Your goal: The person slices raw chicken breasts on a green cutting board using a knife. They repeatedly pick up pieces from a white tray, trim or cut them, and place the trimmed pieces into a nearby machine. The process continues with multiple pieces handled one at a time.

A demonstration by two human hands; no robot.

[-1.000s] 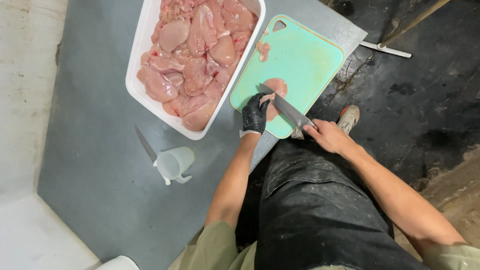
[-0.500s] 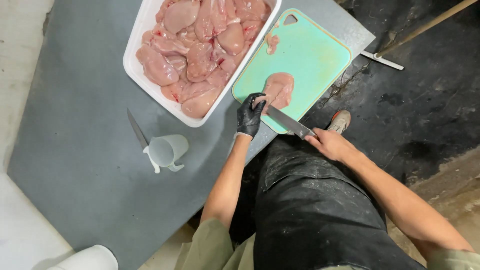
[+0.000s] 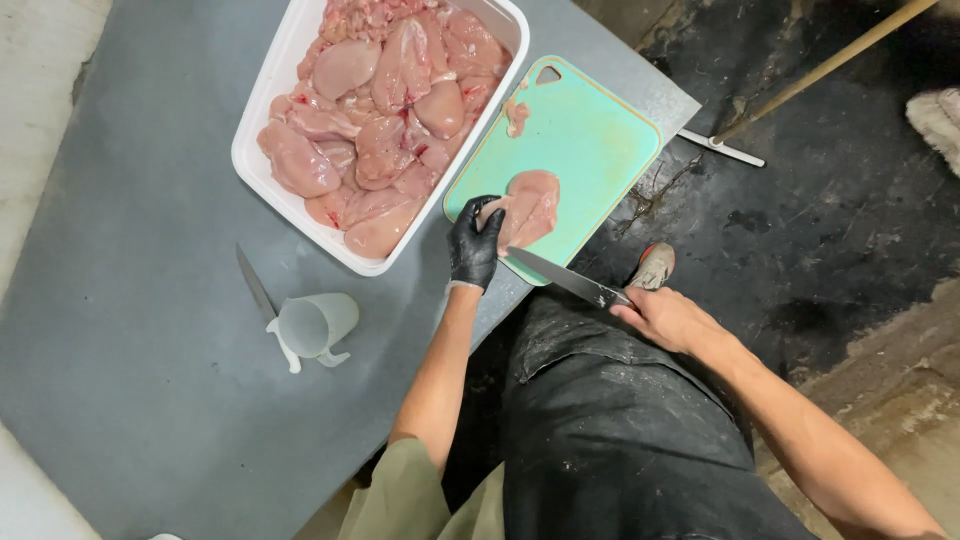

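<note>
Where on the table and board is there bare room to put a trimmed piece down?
Bare: the far half of the green cutting board, beyond the chicken piece; also grey table left of the plastic jug. Crowded: white tray, and the board's near edge with left hand, knife, right hand.

Pale pink chicken breast [image 3: 530,205] lies on a mint-green cutting board [image 3: 590,140]; the left hand [image 3: 473,245] wears a black glove; white tray [image 3: 262,165]; grey counter [image 3: 130,400].
</note>
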